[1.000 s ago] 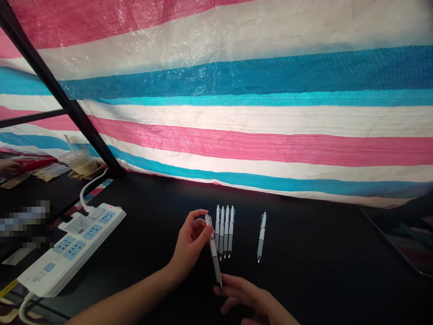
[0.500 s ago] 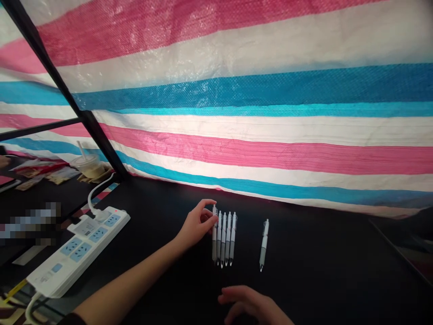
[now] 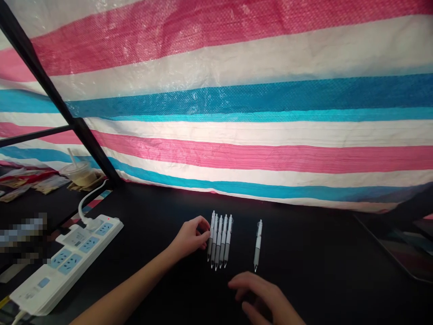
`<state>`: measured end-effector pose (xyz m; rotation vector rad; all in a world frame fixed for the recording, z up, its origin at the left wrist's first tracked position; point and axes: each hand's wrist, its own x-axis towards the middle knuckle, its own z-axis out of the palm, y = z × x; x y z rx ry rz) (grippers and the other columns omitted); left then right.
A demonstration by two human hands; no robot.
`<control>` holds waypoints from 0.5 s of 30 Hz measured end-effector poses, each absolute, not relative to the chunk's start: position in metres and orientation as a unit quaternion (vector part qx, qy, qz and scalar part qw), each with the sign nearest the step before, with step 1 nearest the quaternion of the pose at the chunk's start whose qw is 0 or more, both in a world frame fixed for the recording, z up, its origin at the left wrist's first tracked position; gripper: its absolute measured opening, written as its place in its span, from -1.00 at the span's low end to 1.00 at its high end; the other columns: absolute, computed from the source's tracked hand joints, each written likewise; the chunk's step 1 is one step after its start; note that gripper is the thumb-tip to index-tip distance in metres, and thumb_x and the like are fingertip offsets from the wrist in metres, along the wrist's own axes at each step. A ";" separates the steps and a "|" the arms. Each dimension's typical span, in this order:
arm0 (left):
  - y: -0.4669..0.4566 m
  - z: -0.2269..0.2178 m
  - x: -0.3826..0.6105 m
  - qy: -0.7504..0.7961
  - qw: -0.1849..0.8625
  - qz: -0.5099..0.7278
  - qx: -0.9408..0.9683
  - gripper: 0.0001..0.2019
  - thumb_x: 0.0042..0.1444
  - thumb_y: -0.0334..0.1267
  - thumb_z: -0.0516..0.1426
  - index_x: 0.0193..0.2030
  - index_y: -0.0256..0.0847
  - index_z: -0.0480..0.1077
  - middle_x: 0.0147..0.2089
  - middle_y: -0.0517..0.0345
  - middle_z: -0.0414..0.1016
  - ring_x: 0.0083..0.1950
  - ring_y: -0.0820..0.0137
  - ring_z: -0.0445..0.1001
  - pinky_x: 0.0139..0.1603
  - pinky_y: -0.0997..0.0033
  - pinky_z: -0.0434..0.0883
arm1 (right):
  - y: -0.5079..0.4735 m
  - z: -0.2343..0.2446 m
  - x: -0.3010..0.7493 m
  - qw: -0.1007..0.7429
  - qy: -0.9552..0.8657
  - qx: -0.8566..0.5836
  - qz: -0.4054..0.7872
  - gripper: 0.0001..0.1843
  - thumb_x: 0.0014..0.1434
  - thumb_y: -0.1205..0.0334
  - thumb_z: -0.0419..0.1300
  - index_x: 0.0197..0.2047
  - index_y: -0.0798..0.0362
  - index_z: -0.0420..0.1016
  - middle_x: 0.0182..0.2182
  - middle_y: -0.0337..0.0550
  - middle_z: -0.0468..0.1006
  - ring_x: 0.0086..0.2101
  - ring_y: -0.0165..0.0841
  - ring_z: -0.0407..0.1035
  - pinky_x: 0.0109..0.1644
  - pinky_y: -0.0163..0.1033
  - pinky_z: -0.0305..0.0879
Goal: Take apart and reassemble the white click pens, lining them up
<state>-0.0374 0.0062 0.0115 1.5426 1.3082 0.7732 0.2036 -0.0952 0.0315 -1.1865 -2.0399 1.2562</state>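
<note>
Several white pens [image 3: 219, 241] lie side by side in a tight row on the black table [image 3: 321, 266], tips toward me. One more white pen [image 3: 257, 245] lies apart to their right. My left hand [image 3: 191, 237] rests on the table with curled fingers, its fingertips touching the leftmost pen of the row. My right hand [image 3: 265, 302] hovers low at the bottom edge, below the single pen, fingers spread and holding nothing.
A white power strip [image 3: 64, 259] with blue sockets and a plugged cable lies at the left. A plastic cup with a straw [image 3: 79, 172] stands behind a black frame post [image 3: 84, 131]. A striped tarp [image 3: 237, 113] hangs behind. A dark flat object [image 3: 399, 250] lies at the right.
My left hand has laid the pen it held down at the left of the row and now presses against it. My right hand let go of the tip and drifted right.
</note>
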 end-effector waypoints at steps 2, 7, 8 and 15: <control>-0.007 0.016 -0.037 0.532 0.469 0.313 0.632 -0.86 0.07 -0.19 0.14 -0.37 -0.21 0.30 -0.47 0.25 0.39 -0.57 0.43 0.44 -0.61 0.52 0.34 | -0.089 0.029 0.211 0.239 -0.830 -0.438 0.251 -0.57 0.20 0.43 -0.02 0.08 -0.04 0.40 0.02 -0.04 0.51 -0.08 -0.24 0.43 -0.08 -0.20 0.42; -0.048 0.032 -0.018 0.502 0.508 0.294 0.635 -0.79 0.13 -0.20 0.11 -0.49 -0.19 0.25 -0.55 0.31 0.26 -0.58 0.51 0.25 -0.59 0.55 0.17 | -0.071 0.006 0.228 0.129 -0.869 -0.450 -0.163 -0.34 0.02 0.65 -0.06 0.17 0.11 0.33 0.11 0.04 0.47 -0.09 -0.03 0.44 -0.31 -0.07 0.47; -0.057 0.035 -0.012 0.491 0.528 0.281 0.633 -0.77 0.13 -0.21 0.10 -0.51 -0.18 0.22 -0.57 0.33 0.22 -0.58 0.52 0.22 -0.59 0.55 0.14 | -0.068 0.003 0.230 0.113 -0.868 -0.446 -0.187 -0.36 0.02 0.66 -0.05 0.15 0.11 0.35 0.09 0.03 0.49 -0.11 -0.03 0.45 -0.32 -0.06 0.46; -0.090 0.025 0.003 0.334 0.693 0.211 0.603 -0.68 -0.04 -0.20 0.28 -0.59 -0.21 0.20 -0.54 0.25 0.28 -0.50 0.51 0.21 -0.48 0.52 0.16 | -0.065 0.002 0.224 0.157 -0.892 -0.387 -0.174 -0.64 0.12 0.62 0.01 -0.15 0.11 0.51 -0.21 -0.10 0.63 -0.26 -0.22 0.47 -0.25 -0.17 0.37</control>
